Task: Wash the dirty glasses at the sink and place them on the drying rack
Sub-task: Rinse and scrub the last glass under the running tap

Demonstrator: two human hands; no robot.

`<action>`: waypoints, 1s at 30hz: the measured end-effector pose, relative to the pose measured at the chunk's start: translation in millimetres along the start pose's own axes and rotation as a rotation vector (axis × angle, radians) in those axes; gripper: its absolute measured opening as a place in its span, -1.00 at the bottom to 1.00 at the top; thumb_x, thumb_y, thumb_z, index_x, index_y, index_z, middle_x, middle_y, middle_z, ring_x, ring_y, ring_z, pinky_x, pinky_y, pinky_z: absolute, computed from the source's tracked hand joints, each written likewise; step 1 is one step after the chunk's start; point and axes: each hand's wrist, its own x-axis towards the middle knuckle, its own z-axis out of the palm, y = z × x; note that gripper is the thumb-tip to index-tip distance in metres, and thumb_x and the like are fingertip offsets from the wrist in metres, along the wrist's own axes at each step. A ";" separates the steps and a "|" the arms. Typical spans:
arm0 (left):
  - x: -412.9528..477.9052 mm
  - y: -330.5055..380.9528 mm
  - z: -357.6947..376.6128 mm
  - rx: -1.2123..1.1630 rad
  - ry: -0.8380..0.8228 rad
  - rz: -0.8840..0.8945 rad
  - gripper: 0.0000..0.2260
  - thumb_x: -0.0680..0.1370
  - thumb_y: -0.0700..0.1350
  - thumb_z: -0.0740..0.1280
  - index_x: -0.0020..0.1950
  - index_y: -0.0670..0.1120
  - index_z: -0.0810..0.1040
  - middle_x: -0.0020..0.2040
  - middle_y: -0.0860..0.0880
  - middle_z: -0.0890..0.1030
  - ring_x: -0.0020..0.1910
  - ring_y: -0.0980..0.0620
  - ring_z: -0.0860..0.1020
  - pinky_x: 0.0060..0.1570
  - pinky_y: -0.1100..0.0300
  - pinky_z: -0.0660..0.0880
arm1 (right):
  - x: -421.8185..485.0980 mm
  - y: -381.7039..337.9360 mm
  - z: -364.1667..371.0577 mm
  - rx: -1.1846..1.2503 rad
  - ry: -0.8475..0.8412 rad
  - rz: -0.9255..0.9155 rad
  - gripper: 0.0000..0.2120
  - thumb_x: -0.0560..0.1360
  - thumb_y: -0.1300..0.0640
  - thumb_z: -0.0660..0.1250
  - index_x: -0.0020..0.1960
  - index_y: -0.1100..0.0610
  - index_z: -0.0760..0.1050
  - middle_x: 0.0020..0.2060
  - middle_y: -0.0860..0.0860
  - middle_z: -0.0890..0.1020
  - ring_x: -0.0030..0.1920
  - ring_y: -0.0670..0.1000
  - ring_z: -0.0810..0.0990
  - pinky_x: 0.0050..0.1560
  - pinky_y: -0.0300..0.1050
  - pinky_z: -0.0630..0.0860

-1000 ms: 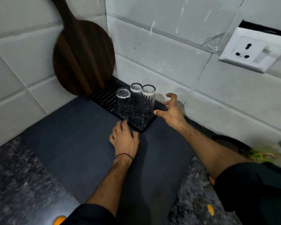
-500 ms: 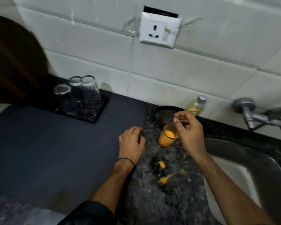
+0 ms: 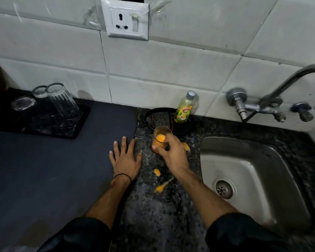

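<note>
While 3 glasses (image 3: 62,100) sit racked, right hand (image 3: 171,153) grips 1 glass (image 3: 159,138).

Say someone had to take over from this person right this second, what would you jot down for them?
Left hand: open, flat on the edge of the dark mat.
Right hand: grips the dirty glass, which has orange liquid in it, over the counter just left of the sink.
Done: three clear glasses stand on the drying rack at far left.
Left to do: empty and wash this glass at the sink, then rack it. The dish soap bottle stands just behind it, and orange spills lie on the counter.
</note>
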 end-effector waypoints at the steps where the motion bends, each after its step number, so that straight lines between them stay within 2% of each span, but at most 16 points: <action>1: 0.4 1.2 -1.3 0.005 -0.008 -0.001 -0.45 0.64 0.12 0.17 0.61 0.09 0.12 0.65 0.00 -0.06 0.61 -0.15 -0.16 0.51 -0.19 -0.16 | 0.6 -1.3 2.7 0.013 0.013 0.005 -0.69 0.46 -0.05 0.48 -0.06 0.14 0.46 -0.04 0.04 0.54 -0.05 0.05 0.52 -0.16 -0.06 0.40; 3: 0.9 4.0 -6.1 0.020 -0.028 -0.018 -0.47 0.64 0.11 0.19 0.60 0.08 0.18 0.64 -0.01 0.00 0.61 -0.17 -0.11 0.51 -0.20 -0.11 | 1.0 0.7 2.8 0.034 0.038 0.011 -0.69 0.44 -0.06 0.49 -0.11 0.15 0.49 -0.12 0.04 0.56 -0.12 0.04 0.53 -0.18 -0.01 0.46; 5: 0.4 10.2 -14.4 0.010 -0.003 -0.031 -0.57 0.62 0.05 0.23 0.49 0.02 0.38 0.59 -0.06 0.20 0.57 -0.20 0.08 0.46 -0.20 0.07 | -1.9 3.3 -5.9 0.044 0.071 0.001 -0.67 0.43 -0.07 0.51 -0.16 0.16 0.50 -0.20 0.04 0.57 -0.19 0.00 0.52 -0.22 -0.08 0.44; 7: -2.1 21.9 -21.1 -0.061 0.090 -0.020 -0.74 0.60 -0.05 0.25 0.24 -0.07 0.57 0.35 -0.11 0.50 0.35 -0.18 0.40 0.27 -0.13 0.35 | -7.6 8.2 -19.7 0.069 0.118 0.004 -0.67 0.41 -0.07 0.52 -0.17 0.17 0.51 -0.24 0.04 0.60 -0.21 0.00 0.54 -0.21 -0.08 0.44; 9: -9.0 40.4 -24.9 -0.179 0.139 0.006 -0.83 0.58 -0.11 0.25 0.08 -0.10 0.60 0.14 -0.10 0.59 0.12 -0.15 0.53 0.09 -0.05 0.47 | -14.2 15.1 -36.0 0.090 0.164 0.036 -0.65 0.39 -0.09 0.54 -0.19 0.17 0.52 -0.27 0.03 0.61 -0.22 0.02 0.55 -0.20 -0.03 0.46; 14: -25.8 117.8 -16.7 -0.381 0.094 0.144 -0.84 0.56 -0.17 0.29 0.05 -0.10 0.65 -0.05 -0.06 0.67 -0.06 -0.04 0.61 -0.12 0.20 0.45 | -28.1 50.2 -95.6 0.115 0.197 0.058 -0.64 0.35 -0.09 0.56 -0.23 0.15 0.51 -0.33 0.00 0.60 -0.26 0.01 0.57 -0.23 -0.02 0.51; 17: -33.3 180.7 -3.4 -0.434 0.049 0.217 -0.85 0.57 -0.17 0.31 0.07 -0.08 0.65 -0.12 -0.04 0.68 -0.25 0.12 0.57 -0.29 0.43 0.39 | -40.0 75.4 -148.8 0.111 0.204 0.039 -0.66 0.34 -0.03 0.59 -0.28 0.15 0.48 -0.40 -0.05 0.55 -0.35 -0.08 0.48 -0.30 -0.10 0.43; 19: -34.2 221.9 5.9 -0.431 0.033 0.248 -0.84 0.58 -0.15 0.31 0.10 -0.08 0.64 -0.08 -0.08 0.69 -0.22 0.09 0.58 -0.24 0.41 0.40 | -47.1 90.2 -184.7 0.100 0.186 0.021 -0.67 0.34 -0.01 0.59 -0.27 0.15 0.50 -0.40 -0.06 0.55 -0.37 -0.11 0.46 -0.31 -0.15 0.41; 22: -31.0 285.8 26.0 -0.403 0.026 0.278 -0.76 0.59 -0.02 0.32 0.20 -0.09 0.59 0.07 -0.12 0.68 0.04 -0.08 0.62 0.06 0.14 0.53 | -55.2 118.4 -238.0 0.072 0.149 0.000 -0.69 0.32 -0.03 0.60 -0.22 0.14 0.55 -0.33 -0.04 0.63 -0.28 -0.05 0.58 -0.23 -0.11 0.53; 24: -24.9 319.9 34.8 -0.359 0.014 0.269 -0.65 0.59 0.08 0.32 0.28 -0.10 0.54 0.12 -0.14 0.67 0.12 -0.15 0.61 0.15 -0.01 0.54 | -57.1 132.1 -263.7 0.060 0.123 -0.007 -0.71 0.30 -0.04 0.61 -0.20 0.10 0.57 -0.29 -0.04 0.66 -0.21 -0.02 0.63 -0.16 -0.05 0.59; 27: -16.5 364.3 44.7 -0.223 0.037 0.260 -0.61 0.57 0.18 0.30 0.16 -0.12 0.56 0.05 -0.18 0.67 0.05 -0.22 0.62 0.06 -0.05 0.57 | -60.6 148.7 -294.4 0.033 0.113 -0.007 -0.71 0.30 -0.04 0.61 -0.27 0.05 0.52 -0.33 -0.07 0.63 -0.25 -0.08 0.59 -0.22 -0.13 0.53; 30: -6.9 389.0 49.5 -0.153 0.084 0.232 -0.60 0.61 0.15 0.26 0.11 -0.19 0.58 0.02 -0.23 0.63 0.01 -0.26 0.60 -0.06 0.00 0.52 | -59.6 159.5 -310.6 0.019 0.121 -0.010 -0.66 0.30 -0.04 0.61 -0.30 0.07 0.47 -0.37 -0.06 0.59 -0.29 -0.05 0.56 -0.24 -0.06 0.52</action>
